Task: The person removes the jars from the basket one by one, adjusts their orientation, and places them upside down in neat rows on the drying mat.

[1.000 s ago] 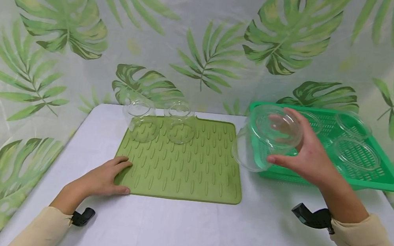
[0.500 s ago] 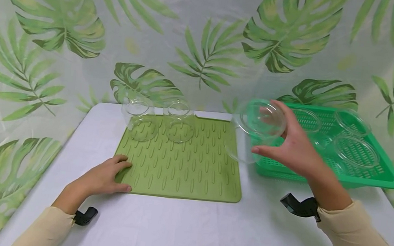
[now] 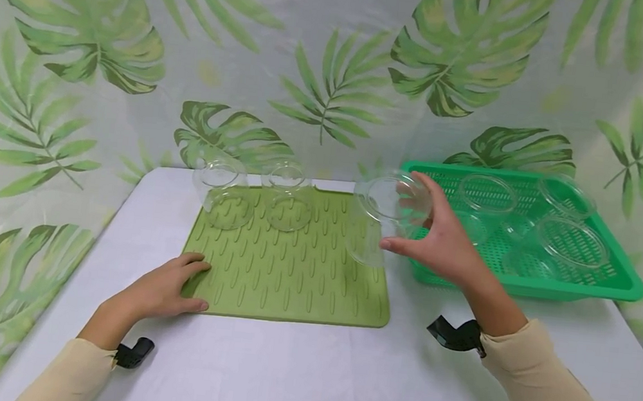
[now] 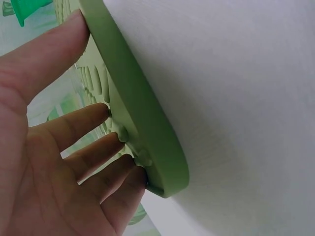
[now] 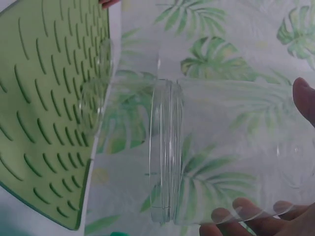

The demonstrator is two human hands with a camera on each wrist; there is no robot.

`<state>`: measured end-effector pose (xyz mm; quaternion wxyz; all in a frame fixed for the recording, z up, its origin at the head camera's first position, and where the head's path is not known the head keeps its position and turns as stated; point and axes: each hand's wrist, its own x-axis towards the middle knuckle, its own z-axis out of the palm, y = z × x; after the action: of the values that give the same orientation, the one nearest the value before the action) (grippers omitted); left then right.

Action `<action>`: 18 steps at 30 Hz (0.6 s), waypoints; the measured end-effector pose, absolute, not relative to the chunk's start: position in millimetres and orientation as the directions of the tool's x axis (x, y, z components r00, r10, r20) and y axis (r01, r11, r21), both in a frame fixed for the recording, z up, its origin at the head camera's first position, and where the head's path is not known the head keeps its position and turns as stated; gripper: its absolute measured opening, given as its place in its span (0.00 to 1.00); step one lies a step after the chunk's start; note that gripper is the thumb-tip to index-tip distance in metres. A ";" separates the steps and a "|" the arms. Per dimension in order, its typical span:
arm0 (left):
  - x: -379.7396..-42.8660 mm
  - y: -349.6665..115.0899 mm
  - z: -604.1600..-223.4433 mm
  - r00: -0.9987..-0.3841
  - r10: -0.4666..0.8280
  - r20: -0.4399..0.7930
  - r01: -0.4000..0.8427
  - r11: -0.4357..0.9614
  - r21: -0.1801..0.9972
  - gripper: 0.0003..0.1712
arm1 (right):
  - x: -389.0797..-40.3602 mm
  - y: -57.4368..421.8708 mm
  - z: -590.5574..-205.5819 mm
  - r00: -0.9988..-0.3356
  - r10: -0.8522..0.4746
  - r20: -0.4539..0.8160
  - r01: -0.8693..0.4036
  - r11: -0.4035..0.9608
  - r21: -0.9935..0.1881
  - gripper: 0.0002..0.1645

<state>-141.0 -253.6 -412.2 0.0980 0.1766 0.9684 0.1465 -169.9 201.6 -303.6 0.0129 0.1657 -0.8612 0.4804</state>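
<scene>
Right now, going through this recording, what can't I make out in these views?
Head view: the right hand: its fingertips show only faintly through the held clear container.
Head view: the lower parts of the clear containers in the green basket; their see-through sides blend into its mesh.
Right wrist view: most of the right hand's palm, cut off by the right edge.
Left wrist view: most of the green basket, cut off by the top edge.

The left sleeve and right sleeve are long, plain and light tan, a bit wrinkly. Near their ends sit the left wrist camera and right wrist camera, small and black (each one bends like a tiny elbow). The left hand and right hand are bare.
</scene>
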 end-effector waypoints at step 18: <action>-140.5 -253.6 -412.6 -0.915 0.390 -0.100 0.342 0.885 0.316 0.42 | -193.0 189.8 -302.5 -0.966 -0.231 0.114 -0.220 0.512 -0.830 0.66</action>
<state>-140.5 -253.6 -412.6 0.0808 0.1892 0.9674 0.1475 -193.0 189.8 -302.5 -0.0056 0.1295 -0.8694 0.4768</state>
